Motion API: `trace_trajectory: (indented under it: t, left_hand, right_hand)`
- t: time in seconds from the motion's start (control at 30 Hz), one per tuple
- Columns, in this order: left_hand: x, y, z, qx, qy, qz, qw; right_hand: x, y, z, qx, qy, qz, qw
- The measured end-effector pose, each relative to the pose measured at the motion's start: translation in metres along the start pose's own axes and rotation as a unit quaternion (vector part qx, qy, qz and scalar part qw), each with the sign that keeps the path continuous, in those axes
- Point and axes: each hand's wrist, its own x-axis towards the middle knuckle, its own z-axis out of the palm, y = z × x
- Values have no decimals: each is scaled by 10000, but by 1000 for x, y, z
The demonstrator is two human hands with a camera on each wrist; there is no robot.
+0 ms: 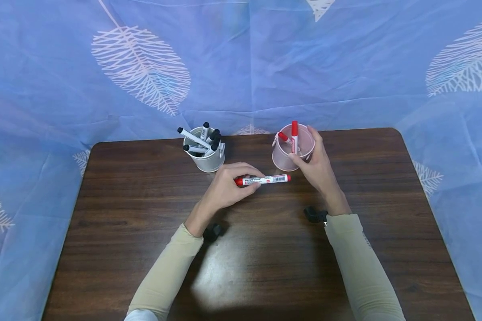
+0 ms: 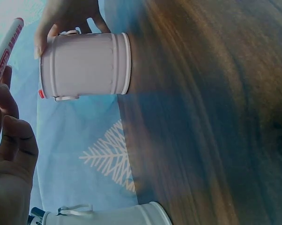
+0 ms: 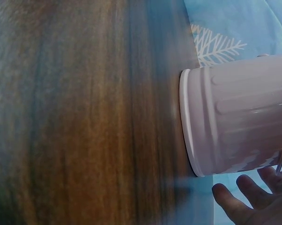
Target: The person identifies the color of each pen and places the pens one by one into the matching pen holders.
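Observation:
My left hand [image 1: 233, 183] pinches a white marker with red ends [image 1: 270, 179] between thumb and fingers, held level just in front of the pink bucket [image 1: 284, 158]. In the left wrist view that marker [image 2: 7, 54] slants up at the left edge. My right hand [image 1: 319, 169] holds the pink bucket at its right side, thumb at the near rim and fingers spread around the far right. Other fingers [image 3: 234, 199] of it show beside the wall in the right wrist view. Inside the bucket stand a red-capped marker [image 1: 294, 137] and a second one [image 1: 283, 137], leaning left.
A pale grey-white bucket [image 1: 210, 164] full of black-capped markers [image 1: 194, 138] stands left of the pink one. Both are near the back edge of the dark wooden table [image 1: 136, 214]. Behind hangs a blue cloth [image 1: 221, 67] with white leaf prints.

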Motion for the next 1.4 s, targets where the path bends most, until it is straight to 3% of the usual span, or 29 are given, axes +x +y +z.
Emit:
trace_trajectory:
  t: [0.23, 0.53, 1.1, 1.27, 1.4]
  left_hand:
    - [9, 3, -6, -69, 197, 201, 9996]
    - [24, -1, -10, 52, 346, 183, 9992]
    - [42, 1, -15, 260, 589, -84, 9979]
    - [51, 3, -10, 345, 753, -416, 9957]
    - [61, 3, -5, 253, 734, -456, 9959]
  right_hand:
    - [0, 0, 2, -17, 12, -102, 9999]
    - [1, 3, 0, 55, 13, -69, 10000]
    - [1, 3, 1, 187, -52, -56, 9998]
    - [0, 2, 1, 172, -69, -32, 9998]
    - [0, 1, 1, 188, -65, -70, 9998]
